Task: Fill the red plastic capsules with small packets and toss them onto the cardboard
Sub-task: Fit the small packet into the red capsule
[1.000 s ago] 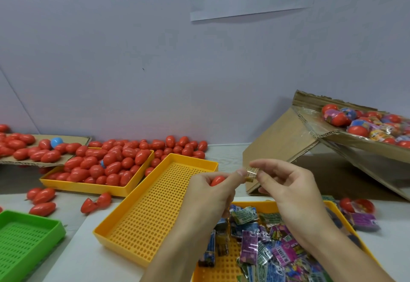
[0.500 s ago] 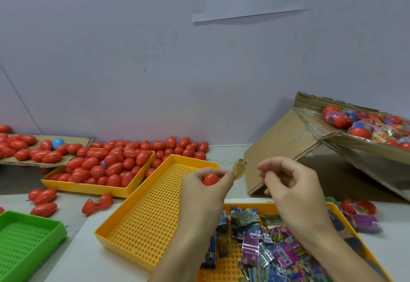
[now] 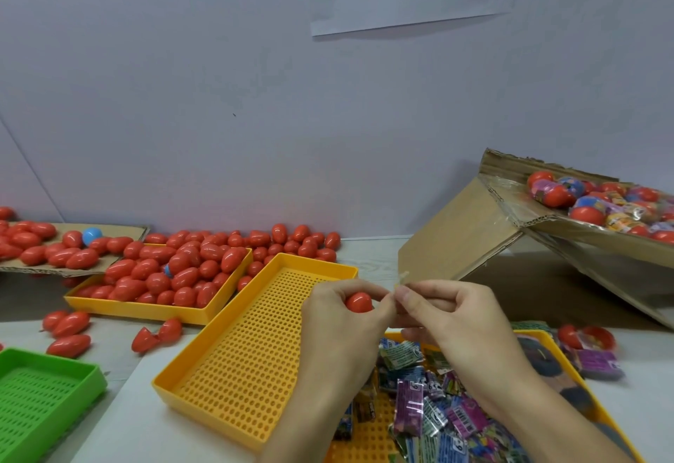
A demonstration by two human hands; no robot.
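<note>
Pretty bright, even light from overhead, nothing harsh. The pale grey wall (image 3: 182, 98) looks flat and slightly bluish. Soft shadow under the tilted brown cardboard box (image 3: 459, 229), and a faint one below the white paper sheet (image 3: 412, 6) taped up top. Glossy red plastic capsules (image 3: 175, 273) show small white glints. Wide-angle lens bends the edges a bit, and everything's a little soft and compressed.

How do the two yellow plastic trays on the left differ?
The far yellow perforated tray is heaped with red plastic capsules; the near yellow perforated tray beside the left hand holds nothing. The far one lies crosswise, the near one runs away from the viewer. Both are yellow, shallow and rectangular.
</note>
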